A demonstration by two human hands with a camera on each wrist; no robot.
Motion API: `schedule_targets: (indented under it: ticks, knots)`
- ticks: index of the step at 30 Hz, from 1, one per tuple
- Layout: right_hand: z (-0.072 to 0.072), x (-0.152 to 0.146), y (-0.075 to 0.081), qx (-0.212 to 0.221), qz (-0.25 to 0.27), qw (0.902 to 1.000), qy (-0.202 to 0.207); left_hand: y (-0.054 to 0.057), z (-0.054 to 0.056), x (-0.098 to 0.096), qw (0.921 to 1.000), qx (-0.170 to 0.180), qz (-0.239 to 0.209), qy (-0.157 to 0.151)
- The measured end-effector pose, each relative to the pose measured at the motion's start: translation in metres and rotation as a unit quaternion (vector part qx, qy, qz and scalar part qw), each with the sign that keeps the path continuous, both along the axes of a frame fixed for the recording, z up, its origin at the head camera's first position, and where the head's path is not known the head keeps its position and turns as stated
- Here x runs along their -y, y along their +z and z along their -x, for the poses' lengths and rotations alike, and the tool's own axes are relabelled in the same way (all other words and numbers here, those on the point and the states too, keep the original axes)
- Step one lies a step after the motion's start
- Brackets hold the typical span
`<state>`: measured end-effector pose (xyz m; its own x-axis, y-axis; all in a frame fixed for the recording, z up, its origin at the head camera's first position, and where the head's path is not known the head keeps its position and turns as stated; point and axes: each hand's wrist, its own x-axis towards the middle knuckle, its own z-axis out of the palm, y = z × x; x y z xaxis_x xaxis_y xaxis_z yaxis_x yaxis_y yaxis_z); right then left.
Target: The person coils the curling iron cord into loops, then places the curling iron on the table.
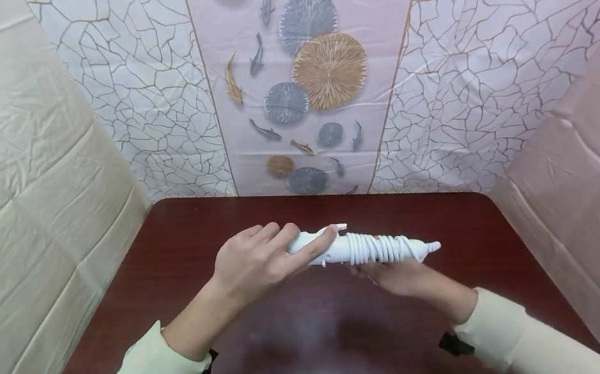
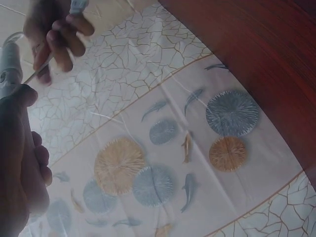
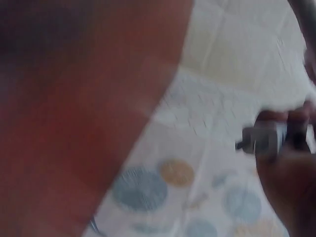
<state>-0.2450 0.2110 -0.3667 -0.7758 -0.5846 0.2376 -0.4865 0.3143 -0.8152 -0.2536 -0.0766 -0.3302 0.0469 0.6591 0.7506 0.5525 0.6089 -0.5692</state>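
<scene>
A white curling iron (image 1: 339, 251) is held up above the table, tilted slightly down to the right. Its white cord (image 1: 376, 248) is wound in several turns round the handle. My left hand (image 1: 254, 255) grips the left end, with the index finger stretched along the body; much of that end is hidden in the hand. Below the wound cord is my right hand (image 1: 401, 276), partly covered by it. In the right wrist view, blurred, the right hand (image 3: 291, 170) holds the cord's plug (image 3: 264, 139). A stretch of cord runs between the hands in the left wrist view.
A dark red-brown table (image 1: 190, 229) lies beneath both hands. Behind it hangs a patterned cloth (image 1: 154, 105) with fish and round leaf shapes. Plain cloth walls (image 1: 4, 192) stand at the left and right sides.
</scene>
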Motion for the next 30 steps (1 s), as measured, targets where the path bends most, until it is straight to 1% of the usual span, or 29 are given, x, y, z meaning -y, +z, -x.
schedule_targets:
  ticks: [2,3,4,5,7,9,11,13,19,24,27,30]
  knots:
    - [-0.01,0.008,-0.011,0.011,-0.018,0.9987,-0.046,-0.002,0.001,0.001,0.9999,0.012,0.003,0.012]
    - [-0.014,0.013,-0.017,-0.037,-0.043,0.9964,-0.064,-0.003,0.002,0.002,0.9996,0.019,0.005,0.018]
    - [-0.017,0.017,-0.023,-0.061,-0.043,0.9951,-0.065,-0.004,0.003,0.002,0.9994,0.027,0.006,0.023]
    - [-0.02,0.021,-0.028,-0.087,-0.031,0.9941,-0.058,-0.005,0.004,0.003,0.999,0.033,0.008,0.029]
    - [-0.026,0.027,-0.034,-0.137,-0.015,0.9892,-0.049,-0.007,0.006,0.004,0.9983,0.044,0.011,0.037]
    - [-0.032,0.031,-0.036,-0.167,-0.009,0.9848,-0.045,-0.009,0.007,0.004,0.9977,0.051,0.012,0.042]
    - [-0.036,0.033,-0.035,-0.19,-0.015,0.9804,-0.05,-0.01,0.007,0.004,0.9974,0.055,0.013,0.045]
    - [-0.039,0.034,-0.032,-0.208,-0.032,0.976,-0.054,-0.011,0.008,0.004,0.9972,0.059,0.013,0.046]
    - [-0.046,0.034,-0.019,-0.246,-0.084,0.9636,-0.061,-0.013,0.007,0.002,0.9968,0.064,0.014,0.046]
    - [-0.051,0.03,-0.012,-0.289,-0.115,0.9483,-0.065,-0.013,0.006,0.001,0.9967,0.066,0.017,0.044]
    - [-0.055,0.029,-0.006,-0.305,-0.15,0.9374,-0.074,-0.013,0.005,0.001,0.9965,0.068,0.019,0.045]
    - [-0.059,0.028,0.001,-0.313,-0.188,0.9269,-0.087,-0.014,0.005,0.001,0.9959,0.073,0.022,0.049]
